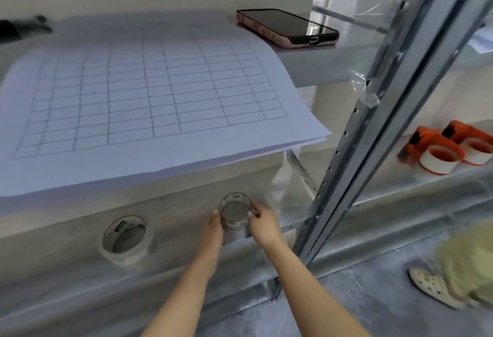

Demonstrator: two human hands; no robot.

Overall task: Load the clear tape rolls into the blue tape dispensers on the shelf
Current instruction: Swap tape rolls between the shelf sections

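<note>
Both my hands hold one clear tape roll (235,210) above the lower shelf (80,283). My left hand (214,230) grips its left side and my right hand (262,223) its right side. A second clear tape roll (125,238) lies on that shelf to the left, apart from my hands. No blue tape dispenser is in view. Two orange tape dispensers (444,147) with white rolls stand on a shelf at the right.
A stack of gridded paper sheets (149,96) overhangs the upper shelf's front edge. A phone (288,27) lies behind it. A grey metal upright (373,128) rises just right of my hands. Another person's foot in a pale clog (432,287) is at lower right.
</note>
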